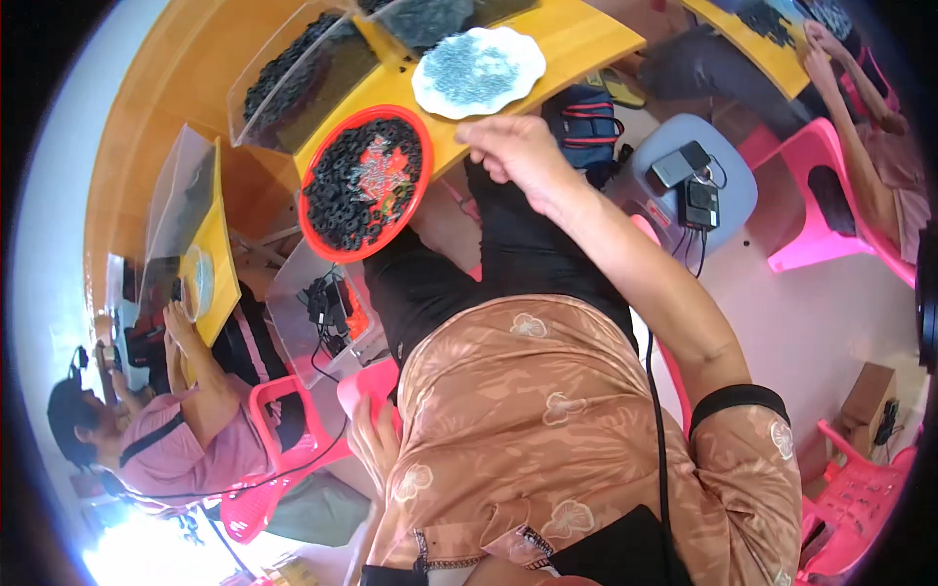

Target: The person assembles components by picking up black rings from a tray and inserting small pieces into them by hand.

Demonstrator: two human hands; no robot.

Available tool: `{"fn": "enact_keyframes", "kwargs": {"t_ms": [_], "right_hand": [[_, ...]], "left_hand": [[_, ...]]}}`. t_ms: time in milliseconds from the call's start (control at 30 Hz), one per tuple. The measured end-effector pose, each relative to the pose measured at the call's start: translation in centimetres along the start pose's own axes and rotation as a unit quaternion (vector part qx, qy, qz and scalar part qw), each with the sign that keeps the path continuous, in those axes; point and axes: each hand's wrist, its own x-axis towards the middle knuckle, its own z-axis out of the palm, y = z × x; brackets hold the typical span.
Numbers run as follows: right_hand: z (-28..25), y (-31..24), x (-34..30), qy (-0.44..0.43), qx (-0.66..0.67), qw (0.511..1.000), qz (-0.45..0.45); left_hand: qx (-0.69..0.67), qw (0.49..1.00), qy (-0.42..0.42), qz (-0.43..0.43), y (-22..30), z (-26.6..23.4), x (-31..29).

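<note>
My right hand (518,156) is over the front edge of the yellow table (586,39), thumb and forefinger pinched together; anything between them is too small to make out. Just left of it is a round red tray (426,156) with many small black ring-shaped parts (332,200) and a heap of small silver pins (384,174). Beyond the hand, a white scalloped plate (535,66) bears a pile of small metal pieces (469,68). My left hand (376,438) hangs low at my left side by a pink chair (357,388), fingers stretched out, holding nothing visible.
Clear-walled bins (293,88) of black parts stand behind the tray. To the right, a grey-blue stool (723,146) carries black devices (699,203) with cables. A person (186,430) sits at the left; another person's arms (855,127) work at a far-right table.
</note>
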Motion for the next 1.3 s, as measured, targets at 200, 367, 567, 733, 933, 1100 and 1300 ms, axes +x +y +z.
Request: {"fn": "enact_keyframes", "kwargs": {"t_ms": [200,367,567,733,933,1100,1300], "right_hand": [[0.4,2.4,-1.4,-0.023,0.059,0.991,0.119],[0.4,3.0,-1.4,-0.126,-0.212,0.966,0.079],[-1.2,2.3,-2.1,-0.138,-0.607,0.777,-0.088],[-1.5,1.6,-2.2,-0.173,-0.576,0.797,-0.063],[-1.8,0.8,-2.1,-0.185,-0.557,0.809,-0.035],[-2.1,-0.3,-1.8,-0.222,-0.521,0.824,0.013],[-2.0,-1.4,-1.7,-0.217,-0.507,0.834,0.023]], "left_hand": [[-0.022,0.986,-0.056,-0.154,2.6,1.9,-8.1],[-0.017,0.984,-0.071,-0.161,1.5,2.4,-7.7],[-0.007,0.982,-0.104,-0.156,1.0,2.3,-7.1],[-0.004,0.979,-0.13,-0.159,0.8,1.9,-6.5],[-0.013,0.975,-0.154,-0.159,0.2,1.3,-5.1],[-0.024,0.966,-0.199,-0.165,0.2,0.3,-4.8],[-0.042,0.95,-0.236,-0.199,0.9,-0.7,-4.9]]}}
